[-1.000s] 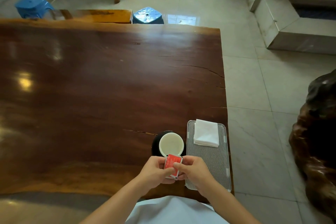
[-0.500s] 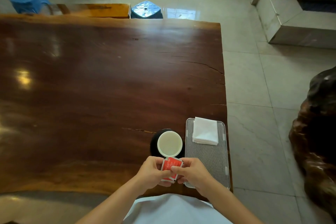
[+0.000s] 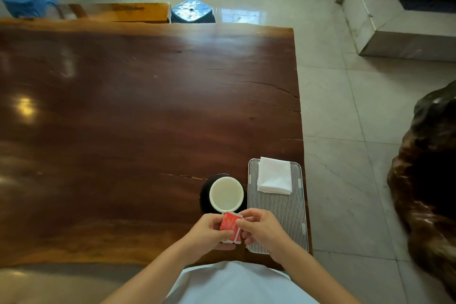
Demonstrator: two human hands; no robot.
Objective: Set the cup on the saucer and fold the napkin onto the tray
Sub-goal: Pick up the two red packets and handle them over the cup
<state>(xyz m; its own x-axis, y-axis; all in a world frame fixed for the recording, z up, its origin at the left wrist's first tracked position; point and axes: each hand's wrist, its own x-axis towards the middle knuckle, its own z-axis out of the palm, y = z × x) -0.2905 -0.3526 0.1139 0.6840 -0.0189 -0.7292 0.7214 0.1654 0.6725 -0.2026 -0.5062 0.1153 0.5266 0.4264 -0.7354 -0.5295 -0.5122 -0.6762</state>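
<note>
A cream cup [image 3: 226,194] stands on a black saucer [image 3: 204,195] near the table's front right corner. Right of it lies a striped grey tray [image 3: 283,219] with a folded white napkin [image 3: 274,175] on its far end. Just in front of the cup, my left hand [image 3: 209,231] and my right hand [image 3: 262,228] both pinch a small red packet [image 3: 229,224] with white edges. The packet is held upright between my fingers, its top near the cup's near rim.
The dark wooden table [image 3: 123,118] stretches far to the left and back. Its right edge runs just beside the tray. Blue stools [image 3: 192,11] stand beyond the far edge. A large dark wood root [image 3: 429,168] sits on the tiled floor at right.
My hands and the red packet stay almost in place in front of the cup. The view has shifted slightly; cup, saucer, tray and napkin have not moved.
</note>
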